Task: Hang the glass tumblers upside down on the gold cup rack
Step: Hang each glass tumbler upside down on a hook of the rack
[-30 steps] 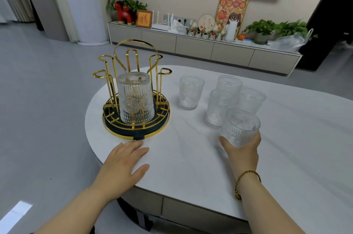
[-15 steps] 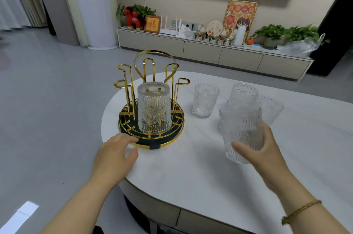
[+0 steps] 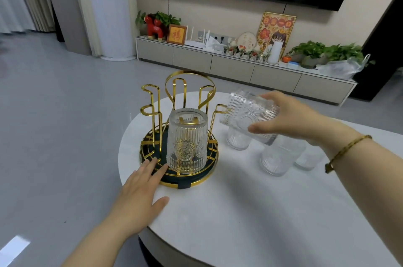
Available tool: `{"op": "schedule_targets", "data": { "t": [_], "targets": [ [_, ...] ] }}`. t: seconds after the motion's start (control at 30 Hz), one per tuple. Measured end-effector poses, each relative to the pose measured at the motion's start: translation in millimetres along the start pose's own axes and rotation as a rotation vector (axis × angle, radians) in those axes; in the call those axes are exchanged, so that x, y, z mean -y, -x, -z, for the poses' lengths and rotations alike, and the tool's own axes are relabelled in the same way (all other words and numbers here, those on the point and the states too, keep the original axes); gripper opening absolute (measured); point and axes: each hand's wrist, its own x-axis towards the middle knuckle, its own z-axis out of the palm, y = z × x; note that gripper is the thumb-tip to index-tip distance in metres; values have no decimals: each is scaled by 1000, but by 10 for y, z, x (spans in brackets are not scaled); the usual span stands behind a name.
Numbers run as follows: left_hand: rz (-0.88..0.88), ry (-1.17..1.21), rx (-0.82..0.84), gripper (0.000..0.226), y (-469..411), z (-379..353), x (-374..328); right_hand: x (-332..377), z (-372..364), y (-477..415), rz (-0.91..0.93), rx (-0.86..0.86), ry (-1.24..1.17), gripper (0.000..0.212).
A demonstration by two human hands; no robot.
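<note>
Glass tumbler (image 3: pixel 250 114), ribbed and tipped on its side, is gripped in the right hand (image 3: pixel 290 118) in the air just beside the gold cup rack (image 3: pixel 181 127), at about 3 o'clock of it. One tumbler (image 3: pixel 186 140) already hangs upside down on a front peg. The left hand (image 3: pixel 139 192) lies flat and loose, fingertips touching the rack's rim at 7 o'clock. Three upright tumblers (image 3: pixel 274 162) wait on the white table (image 3: pixel 261 212).

One head-worn camera looks forward and down, close over the table (image 3: pixel 261 212).
</note>
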Motion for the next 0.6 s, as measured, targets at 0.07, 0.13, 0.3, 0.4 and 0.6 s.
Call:
{"op": "schedule_targets", "data": {
  "t": [0.07,0.13,0.3,0.4,0.6],
  "targets": [
    [-2,12,-3,71,-1,-4,3,124,4,-111,-8,57,63,79],
    [-4,27,5,71,0,-4,-3,234,-8,-202,-12,102,129,80],
    [-1,45,22,73,-15,-6,-1,330,-41,-316,19,126,231,78],
    [-4,40,25,74,-15,-3,4,313,-11,-335,8,105,241,78],
    [-6,37,22,75,-21,-8,-4,391,-56,-295,63,114,279,75]
  ]
}}
